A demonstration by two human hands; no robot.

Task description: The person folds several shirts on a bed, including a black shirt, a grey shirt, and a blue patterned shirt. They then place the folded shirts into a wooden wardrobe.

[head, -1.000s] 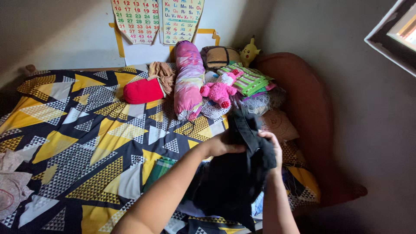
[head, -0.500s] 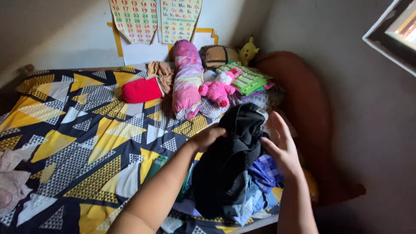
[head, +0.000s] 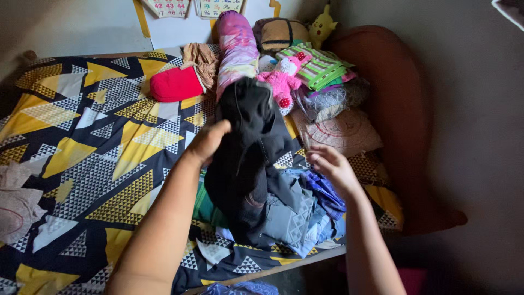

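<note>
Head view: left hand (head: 206,143) lifts black garment (head: 245,147) over clothes pile (head: 305,210).

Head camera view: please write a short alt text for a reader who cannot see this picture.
A person's left hand lifts a black garment from a pile of clothes on a bed with a yellow, black and white triangle-patterned sheet, while the right hand hovers open beside it. A pink plush toy and a red pillow lie behind.

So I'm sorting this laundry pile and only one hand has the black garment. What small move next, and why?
Probably bring the right hand across to grip the black garment. The left hand alone lifts it, so it hangs bunched over the clothes pile, while the right hand hovers open and empty beside it.
</note>
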